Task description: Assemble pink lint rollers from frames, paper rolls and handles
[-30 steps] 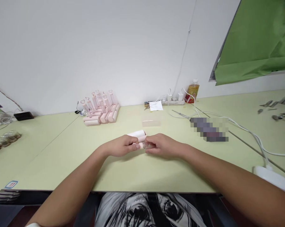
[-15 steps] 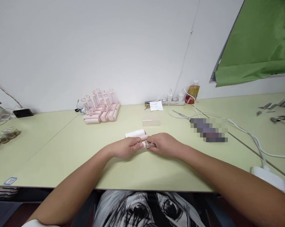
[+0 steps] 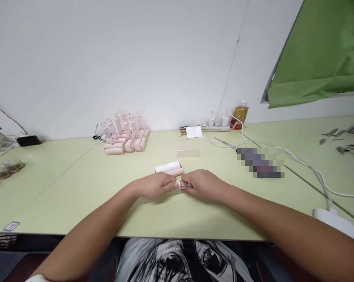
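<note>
Both my hands meet low over the middle of the table. My left hand (image 3: 157,185) is closed, its thumb and fingers pinching the pale pink left end of a small tube-shaped piece (image 3: 184,185). The clear, shiny right part of that piece sits in the closed fingers of my right hand (image 3: 205,185), which hide its far end. Just behind my left fingers lies a white roll (image 3: 168,167) with a pink cylinder (image 3: 177,172) along its front, partly covered by my left hand. A clear, pinkish plastic case (image 3: 188,151) rests farther back.
At back left stand several pink pieces (image 3: 115,145) with clear, heart-topped handles. A power strip (image 3: 216,127), white paper (image 3: 194,131) and a bottle (image 3: 239,114) line the wall. Right of my hands are scissors (image 3: 223,142), a blurred dark object (image 3: 259,162) and white cables (image 3: 308,166).
Both hands have shifted slightly downward, toward me, with the tube-shaped piece still held between them. More of the pink cylinder behind them now shows.
</note>
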### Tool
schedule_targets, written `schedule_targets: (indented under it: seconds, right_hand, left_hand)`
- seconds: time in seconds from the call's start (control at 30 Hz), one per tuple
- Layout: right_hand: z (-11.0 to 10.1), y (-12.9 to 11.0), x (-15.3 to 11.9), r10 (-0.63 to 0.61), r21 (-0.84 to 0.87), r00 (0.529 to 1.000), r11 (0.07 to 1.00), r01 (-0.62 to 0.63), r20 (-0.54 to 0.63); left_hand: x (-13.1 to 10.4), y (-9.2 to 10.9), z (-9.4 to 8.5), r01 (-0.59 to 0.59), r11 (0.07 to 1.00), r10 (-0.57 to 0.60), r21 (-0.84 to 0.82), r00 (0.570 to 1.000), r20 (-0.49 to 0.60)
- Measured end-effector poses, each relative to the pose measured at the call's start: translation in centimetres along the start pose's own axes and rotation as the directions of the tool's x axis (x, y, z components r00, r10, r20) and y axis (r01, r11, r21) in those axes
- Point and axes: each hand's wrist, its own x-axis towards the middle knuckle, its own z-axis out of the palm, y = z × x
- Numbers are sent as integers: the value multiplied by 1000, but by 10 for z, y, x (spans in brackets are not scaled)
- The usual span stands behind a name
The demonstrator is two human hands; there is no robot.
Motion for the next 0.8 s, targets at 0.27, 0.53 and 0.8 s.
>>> schedule_targets:
  seconds: [0.27,0.53,0.8]
  right_hand:
    - [4,4,0,-2,-44,1000,999,3,9]
    - [4,-3,0,8,-21,998,1000,-7,61]
    - [10,-7,-1,34,-10,994,999,-33,103]
  left_hand:
    - [4,-1,5,22,996,-25,81,999,30]
    - [3,1,4,16,982,-31,187,997,73]
    - [5,-5,5,-12,988,-13,154,987,160]
